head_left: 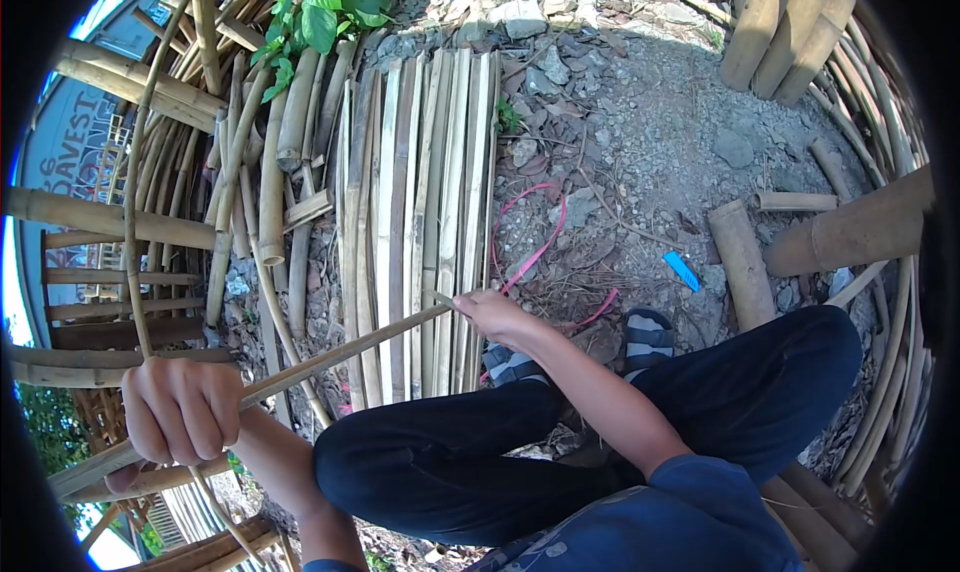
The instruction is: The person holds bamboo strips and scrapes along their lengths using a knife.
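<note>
A long, narrow bamboo strip point(345, 354) runs slantwise across my front, from the lower left up to the middle. My left hand point(182, 410) is wrapped in a fist around its lower part, and the strip continues past the fist toward the left edge. Near the other end, my right hand point(495, 317) pinches the strip, with a short tip showing beyond the fingers. Under that tip lies a row of split bamboo slats point(425, 172), side by side on the ground.
A pink strap point(560, 217) curls on the dirt right of the slats. A bright blue object point(681, 271) lies farther right, near bamboo pieces point(742, 262). Bamboo poles point(110, 212) form a frame on the left. My sandalled foot point(648, 337) is in front of me.
</note>
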Tool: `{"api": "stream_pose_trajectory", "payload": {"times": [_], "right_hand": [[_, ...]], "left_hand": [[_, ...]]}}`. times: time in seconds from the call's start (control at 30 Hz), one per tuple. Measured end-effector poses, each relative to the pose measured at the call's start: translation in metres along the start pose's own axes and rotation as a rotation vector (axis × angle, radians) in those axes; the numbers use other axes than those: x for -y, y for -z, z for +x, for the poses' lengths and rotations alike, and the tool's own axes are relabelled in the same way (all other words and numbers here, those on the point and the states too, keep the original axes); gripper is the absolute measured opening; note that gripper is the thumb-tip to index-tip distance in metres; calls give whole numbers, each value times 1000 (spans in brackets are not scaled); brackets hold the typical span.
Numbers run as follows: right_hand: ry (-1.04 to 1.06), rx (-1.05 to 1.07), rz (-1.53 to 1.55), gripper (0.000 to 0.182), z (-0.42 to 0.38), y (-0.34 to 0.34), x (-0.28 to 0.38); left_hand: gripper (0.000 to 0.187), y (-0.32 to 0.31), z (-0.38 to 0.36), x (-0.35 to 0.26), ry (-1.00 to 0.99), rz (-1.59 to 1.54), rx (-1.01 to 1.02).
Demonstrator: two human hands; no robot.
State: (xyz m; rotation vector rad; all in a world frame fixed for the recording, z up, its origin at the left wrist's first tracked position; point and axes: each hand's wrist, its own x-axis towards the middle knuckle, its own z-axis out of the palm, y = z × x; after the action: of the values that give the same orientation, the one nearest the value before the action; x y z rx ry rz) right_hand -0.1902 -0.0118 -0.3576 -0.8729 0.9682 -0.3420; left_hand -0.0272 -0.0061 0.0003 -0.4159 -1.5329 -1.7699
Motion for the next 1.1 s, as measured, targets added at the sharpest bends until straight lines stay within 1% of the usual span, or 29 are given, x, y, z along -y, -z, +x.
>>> {"api": "stream_pose_trajectory", "payload": {"times": [0.03,0.07,0.13,0.17,0.2,0.27,0.3,0.33,0.37,0.4,0.47,0.5,0.53,0.57,0.6,0.67,0.7,0.73,0.8,0.83,0.87,0.9,0.93,0.97,1.0,1.03,1.07,1.1], "right_hand": [[-107,121,19,42,-43,4,49],[-102,123,18,42,-40,10,51],[-219,128,81,44,-31,19,44],[-203,25,144,49,-21,23,31],[-162,-120,200,49,-19,24,27],[-115,-211,358,51,-18,33,26],[-82,-189,339,51,-26,33,39],[-14,-244,364,52,-40,34,60],[59,-301,391,53,-54,36,79],[106,-284,370,53,-65,40,98],[363,-210,286,52,-86,44,130],[501,-326,169,48,-90,43,144],[552,-360,109,53,-109,46,165],[670,-380,72,52,-121,48,181],[787,-406,35,52,-134,49,196],[954,-310,92,52,-171,41,226],[1017,-289,113,56,-186,36,235],[1055,-356,-114,63,-211,34,245],[1208,-382,-174,64,-231,31,248],[1215,-435,-216,58,-237,31,248],[1215,-485,-254,52,-240,33,248],[1186,-514,-202,44,-241,40,247],[1191,-520,-214,44,-249,45,248],[1119,-533,-186,44,-257,51,250],[1043,-546,-153,45,-264,56,250],[1087,-573,-177,37,-259,69,251],[1084,-580,-182,37,-257,82,251],[1116,-662,-253,35,-257,94,254]], "left_hand": [[58,2,1,-1,11,10,-6],[58,4,2,-4,25,21,-11],[57,7,-2,-6,13,39,-18],[58,8,-2,-7,10,84,-56],[59,8,-3,-9,6,138,-89],[62,4,-7,-11,-56,326,-335],[64,7,-7,-14,-66,408,-411],[64,13,-5,-20,-64,500,-448],[66,15,1,-25,-72,497,-459],[68,16,13,-32,-83,493,-466],[68,13,46,-51,-51,447,-411],[68,9,69,-57,-39,387,-344],[67,12,89,-65,13,377,-274],[67,16,110,-66,42,334,-239],[67,18,129,-62,74,287,-201],[69,22,160,-41,86,178,-236],[70,22,174,-30,91,176,-243],[72,21,186,-18,95,170,-253],[73,20,209,2,77,149,-231],[73,17,218,11,45,120,-260],[74,14,226,21,-10,121,-362],[73,27,229,23,-7,97,-283],[73,28,234,24,-4,72,-209],[73,28,235,30,-14,69,-202],[70,17,240,38,-86,259,-542],[70,8,241,46,-154,445,-884],[64,20,228,50,-179,699,-1063],[57,11,217,56,-223,925,-1149]]}}
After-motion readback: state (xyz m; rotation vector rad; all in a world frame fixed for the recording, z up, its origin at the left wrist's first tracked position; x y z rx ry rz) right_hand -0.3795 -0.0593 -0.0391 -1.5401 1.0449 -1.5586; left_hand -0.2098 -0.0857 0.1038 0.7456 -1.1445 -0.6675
